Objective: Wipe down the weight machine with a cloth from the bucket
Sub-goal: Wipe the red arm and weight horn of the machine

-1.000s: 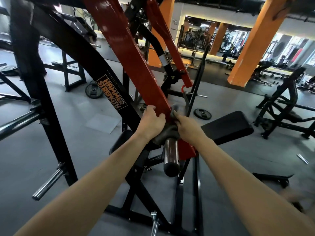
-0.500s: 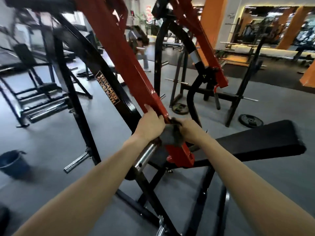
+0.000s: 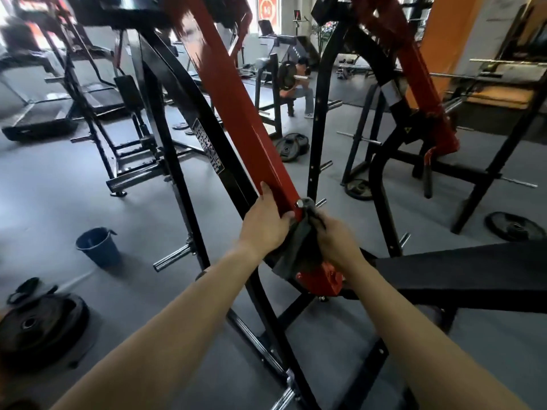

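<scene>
The head camera looks down two outstretched bare forearms that meet on the weight machine (image 3: 189,113), at the lower end of its sloping red arm (image 3: 236,113).

The left hand (image 3: 266,223) is clamped on that red arm. Its fingers curl round the far left edge and the thumb lies across the front face, just under a silver bolt (image 3: 299,204). This looks like a bracing hold, meant to keep the hinged arm from swinging while the other hand rubs.

The right hand (image 3: 334,241) sits just beside the left, on the opposite side of the beam, with its fingers closed on a dark grey cloth (image 3: 296,247). The cloth is bunched against the metal at the bolt and hangs down between the two hands, covering the beam below the grip as far as the red end bracket. Holding it gathered like this probably lets the fingers push it into the corner around the bolt.

Both wrists are nearly straight and the elbows are extended, with the knuckles turned up toward the camera.

The blue bucket (image 3: 97,247) stands on the grey floor (image 3: 59,187), well off to the left of the grip and a little lower in view. I cannot tell what is in it. A black bench pad (image 3: 461,270) runs off to the right of the grip, and a weight plate (image 3: 38,321) lies on the floor near the left forearm.
</scene>
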Motion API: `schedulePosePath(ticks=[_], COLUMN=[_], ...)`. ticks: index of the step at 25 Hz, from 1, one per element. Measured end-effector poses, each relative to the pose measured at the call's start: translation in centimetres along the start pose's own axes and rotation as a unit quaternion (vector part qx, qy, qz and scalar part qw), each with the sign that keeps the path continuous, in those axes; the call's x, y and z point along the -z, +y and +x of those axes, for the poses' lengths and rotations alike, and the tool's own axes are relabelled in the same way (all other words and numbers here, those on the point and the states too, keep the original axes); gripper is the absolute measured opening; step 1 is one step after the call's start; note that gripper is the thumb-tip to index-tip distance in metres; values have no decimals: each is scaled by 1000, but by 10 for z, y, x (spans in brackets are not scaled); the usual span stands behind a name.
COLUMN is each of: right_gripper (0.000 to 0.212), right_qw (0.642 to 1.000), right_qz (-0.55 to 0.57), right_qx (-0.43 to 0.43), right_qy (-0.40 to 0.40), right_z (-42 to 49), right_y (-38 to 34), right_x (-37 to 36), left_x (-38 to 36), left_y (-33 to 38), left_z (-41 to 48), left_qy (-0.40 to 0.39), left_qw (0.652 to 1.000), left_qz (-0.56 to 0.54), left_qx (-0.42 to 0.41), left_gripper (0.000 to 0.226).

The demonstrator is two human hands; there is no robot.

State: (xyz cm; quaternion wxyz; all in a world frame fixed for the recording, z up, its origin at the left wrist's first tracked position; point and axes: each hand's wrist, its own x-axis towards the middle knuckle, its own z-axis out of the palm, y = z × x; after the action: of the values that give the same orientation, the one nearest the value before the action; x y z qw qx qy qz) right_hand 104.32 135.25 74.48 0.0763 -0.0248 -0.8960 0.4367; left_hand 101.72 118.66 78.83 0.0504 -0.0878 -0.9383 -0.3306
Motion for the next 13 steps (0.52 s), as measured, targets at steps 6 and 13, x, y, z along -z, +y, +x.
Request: schedulePosePath(ticks=[6, 13], right_gripper=[41, 36], right_qw=[998, 997], right_qz=[48, -18], right_qx=[29, 15], right_qy=[-1, 78], right_z=[12, 0], right_y=[-48, -18], right_x=[-3, -16], left_x=[-2, -10], left_y=[-6, -14], left_z=[-2, 5], left_qy=[16, 15], left_qw=[999, 997], left_qz=[9, -56], left_qx=[-42, -58], left_gripper=[91, 94])
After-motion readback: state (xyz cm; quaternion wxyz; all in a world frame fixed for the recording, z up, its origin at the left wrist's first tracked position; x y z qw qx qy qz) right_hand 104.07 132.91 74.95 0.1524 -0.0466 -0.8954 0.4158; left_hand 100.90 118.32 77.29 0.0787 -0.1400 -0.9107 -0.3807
